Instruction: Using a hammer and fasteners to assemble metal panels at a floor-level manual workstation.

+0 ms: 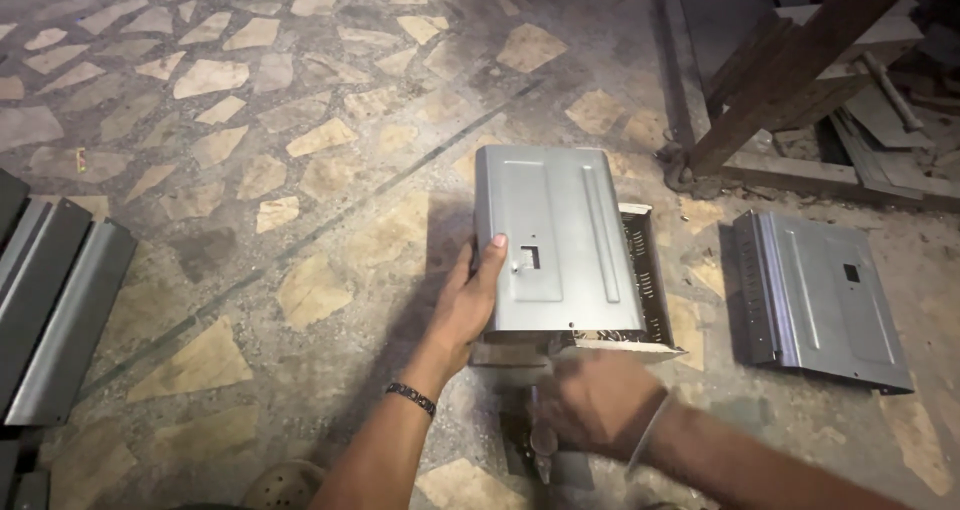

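Patchwork stone floor [250,150], dusty and cracked, carries everything. At its middle the left hand [470,305] clamps the left edge of a grey metal cover [558,240], thumb on top, seating it over a slotted metal box [648,280] that still shows along the right side (so, I judge, not yet closed). The right hand [598,402] is blurred at the near edge; its grip cannot be told. A second cover [820,300] lies toward the right edge. No labels or packages show.

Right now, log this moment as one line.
left hand: grips left edge of grey metal cover | right hand: at cover's near edge, blurred | second cover: flat on floor, right
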